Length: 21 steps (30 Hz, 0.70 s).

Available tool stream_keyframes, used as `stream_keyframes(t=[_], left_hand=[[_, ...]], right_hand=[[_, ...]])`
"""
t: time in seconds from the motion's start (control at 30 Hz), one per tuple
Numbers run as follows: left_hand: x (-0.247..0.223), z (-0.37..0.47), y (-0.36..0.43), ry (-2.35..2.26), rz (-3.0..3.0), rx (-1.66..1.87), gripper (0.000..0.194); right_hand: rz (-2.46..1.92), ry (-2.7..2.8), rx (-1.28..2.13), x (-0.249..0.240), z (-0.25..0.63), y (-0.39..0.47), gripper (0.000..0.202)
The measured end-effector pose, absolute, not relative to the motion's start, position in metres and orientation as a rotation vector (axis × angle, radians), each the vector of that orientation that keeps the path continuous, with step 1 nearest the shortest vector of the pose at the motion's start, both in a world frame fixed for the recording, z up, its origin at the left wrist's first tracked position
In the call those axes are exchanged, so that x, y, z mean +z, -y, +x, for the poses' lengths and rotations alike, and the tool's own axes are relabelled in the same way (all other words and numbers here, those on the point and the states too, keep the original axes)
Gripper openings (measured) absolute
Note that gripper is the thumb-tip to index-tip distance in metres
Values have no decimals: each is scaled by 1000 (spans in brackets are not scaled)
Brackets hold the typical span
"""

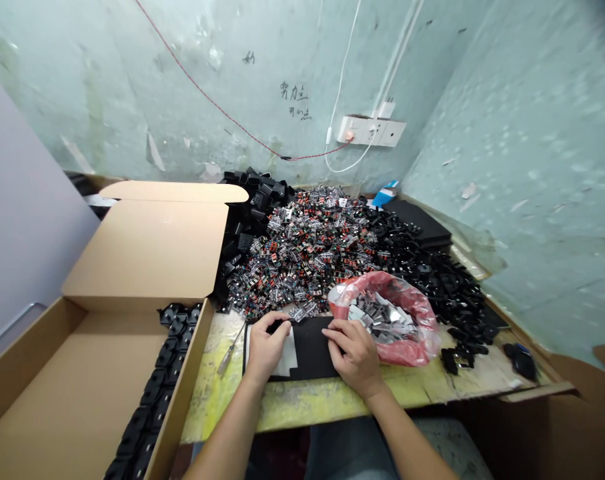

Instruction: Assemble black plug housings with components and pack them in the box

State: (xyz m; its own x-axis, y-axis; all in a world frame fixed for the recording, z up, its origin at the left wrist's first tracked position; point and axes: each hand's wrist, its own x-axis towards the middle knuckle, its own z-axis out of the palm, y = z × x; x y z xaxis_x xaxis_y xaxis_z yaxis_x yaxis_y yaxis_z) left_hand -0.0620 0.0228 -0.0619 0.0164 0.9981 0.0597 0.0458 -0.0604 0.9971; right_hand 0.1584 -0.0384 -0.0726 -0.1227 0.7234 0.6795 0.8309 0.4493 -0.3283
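Note:
My left hand [268, 347] is over the left part of a black pad [312, 353], with thumb and index finger closed around a small black part [277, 325], mostly hidden by the fingers. Beneath that hand, a pale sheet [286, 360] lies on the pad. My right hand [353, 353] hovers at the pad's right side with fingers bent and pressed together; anything between them is too small to make out. Right beside it, a red plastic bag [422, 350] lies open, holding many small grey metal pieces [382, 317].
Behind the pad rises a heap of small circuit boards [307, 247], flanked by black plastic housings [255, 200] and black parts [432, 280]. An open cardboard box [182, 380] with rows of black pieces stands left. A screwdriver [227, 357] lies on the yellow-covered table [302, 407].

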Motion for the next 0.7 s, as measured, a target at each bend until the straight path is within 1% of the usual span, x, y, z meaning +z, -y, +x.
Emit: stream_keyframes(t=[0.27,0.43,0.6,0.7], left_hand=[[-60,-61,-18,-1201,1297,1222,14],[-51,-60,-16,-1186,1286,1228,11],[-36,-53,-11,-1149,1292,1246,12],[-28,-48,-7,-1116,1290,1229,12]], right_hand=[[-1366,1777,-108,-72,154,37,34],[-1365,1755,-98,-65,140,38,24],[-1253,1789,99,-62,119,35,36],[-1148,1779,209,-60,111,31,37]])
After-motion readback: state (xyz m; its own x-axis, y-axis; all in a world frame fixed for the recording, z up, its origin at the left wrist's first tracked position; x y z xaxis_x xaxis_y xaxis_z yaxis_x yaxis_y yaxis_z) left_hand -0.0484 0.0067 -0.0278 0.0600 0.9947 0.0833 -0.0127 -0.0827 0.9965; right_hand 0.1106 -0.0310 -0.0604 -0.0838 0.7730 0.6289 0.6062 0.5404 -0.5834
